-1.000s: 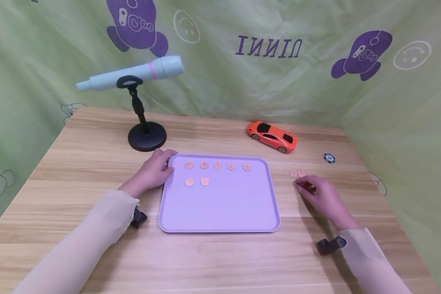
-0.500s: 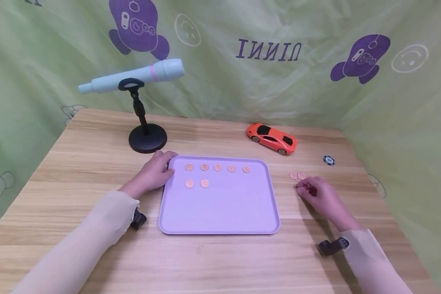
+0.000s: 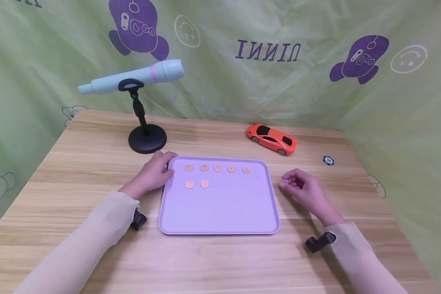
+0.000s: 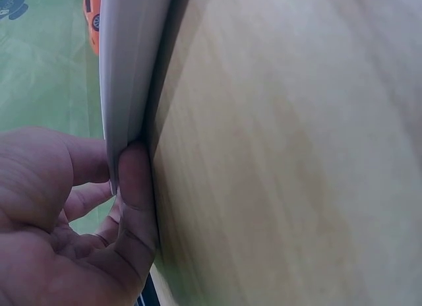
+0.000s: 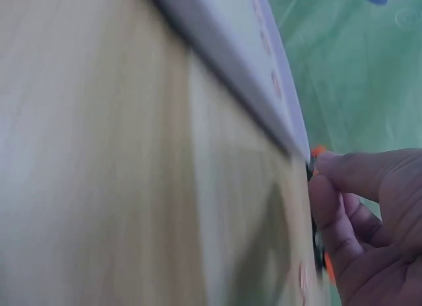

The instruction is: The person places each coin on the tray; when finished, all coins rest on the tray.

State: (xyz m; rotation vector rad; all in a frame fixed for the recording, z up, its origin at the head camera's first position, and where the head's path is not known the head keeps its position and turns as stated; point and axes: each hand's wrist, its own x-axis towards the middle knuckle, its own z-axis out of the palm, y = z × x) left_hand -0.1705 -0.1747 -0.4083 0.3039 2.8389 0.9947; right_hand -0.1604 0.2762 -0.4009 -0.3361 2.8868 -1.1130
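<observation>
A lilac tray (image 3: pixel 239 210) lies on the wooden table. My left hand (image 3: pixel 150 173) pinches its far left corner, rim between thumb and finger in the left wrist view. Inside the tray, several copper coins (image 3: pixel 217 168) form a row along the far side, and two more coins (image 3: pixel 189 184) lie below the row's left end. Just right of the tray, my right hand (image 3: pixel 306 192) pinches a coin (image 3: pixel 283 182) between thumb and fingers, above the table. In the right wrist view a coin (image 5: pixel 303 281) rests on the table below this hand; the hand covers that spot in the head view.
At the back stands a light blue microphone (image 3: pixel 132 78) on a black stand (image 3: pixel 147 139). An orange toy car (image 3: pixel 271 139) is behind the tray's right side. A poker chip (image 3: pixel 328 160) lies at the right. Green printed cloth (image 3: pixel 213 90) hangs behind the table.
My right hand has picked up a coin and moved left toward the tray. The two coins seen beside it before no longer show in the head view. My left hand stays put.
</observation>
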